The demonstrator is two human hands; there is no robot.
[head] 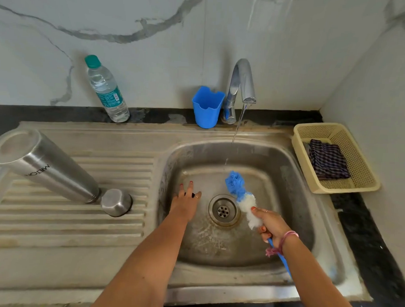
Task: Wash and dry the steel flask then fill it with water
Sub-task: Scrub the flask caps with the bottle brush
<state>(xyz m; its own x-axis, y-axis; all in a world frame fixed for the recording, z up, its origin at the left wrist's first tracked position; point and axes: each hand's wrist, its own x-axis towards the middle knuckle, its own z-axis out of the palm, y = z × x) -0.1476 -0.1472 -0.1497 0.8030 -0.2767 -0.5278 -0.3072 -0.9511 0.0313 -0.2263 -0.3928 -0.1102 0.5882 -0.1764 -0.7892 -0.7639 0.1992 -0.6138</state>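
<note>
The steel flask [45, 164] stands inverted on the drainboard [68, 217], tilting with its base up and to the left, well left of the basin. The left hand [186, 203], fingers spread and empty, is the nearer. The right hand [271, 224] grips the bottle brush [241, 196] under the running tap [241, 85].

Brushed steel flask [47, 166] at left; dull, scratched metal sink [239, 251]; glossy chrome tap [241, 85]; perforated plastic basket [366, 179] holding checked cloth [327, 161].
</note>
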